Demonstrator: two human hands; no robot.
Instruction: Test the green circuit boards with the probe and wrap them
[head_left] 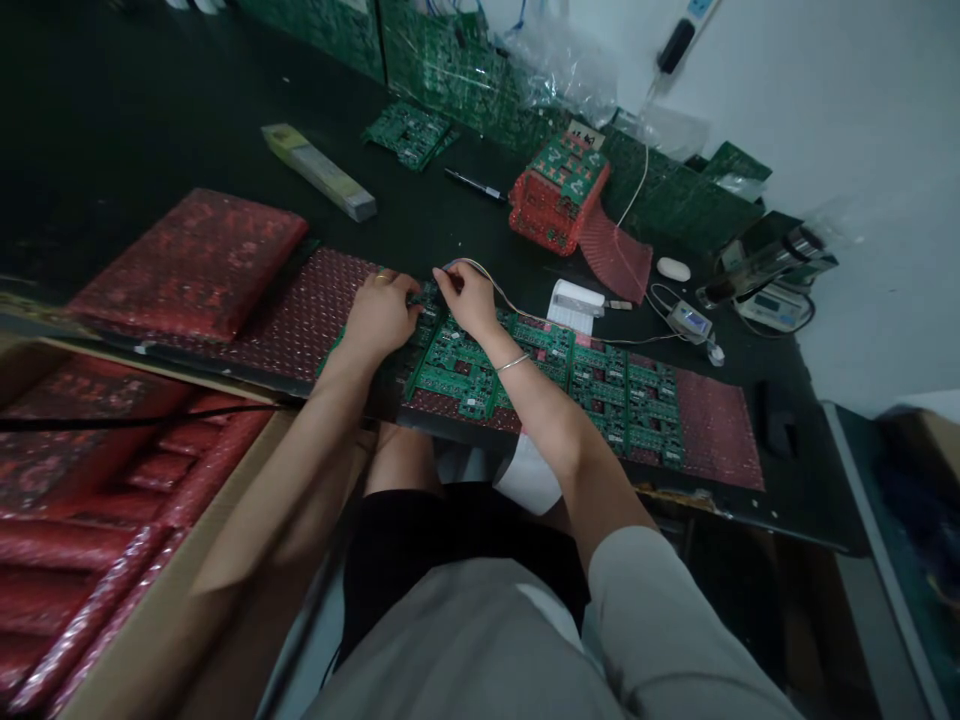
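My left hand point(384, 312) rests on a green circuit board point(426, 322) near the middle of the bench, its fingers bent at the board's upper part. Just right of it, my right hand point(468, 296) is pinched over the board's top edge, beside a thin pale cable point(501, 290); what its fingertips hold is too small to make out. Several green circuit boards point(454, 368) lie in a row to the right, on red bubble wrap point(716, 425). The lower part of the board at my left hand is partly covered by that hand.
A red-wrapped package point(199, 262) lies at left, a long narrow box point(319, 172) and a pen point(475, 185) behind. Wrapped boards point(561, 190) stand at the back. A small cabled meter point(690, 320) sits at right. Below left is a carton of red-wrapped packs point(97, 545).
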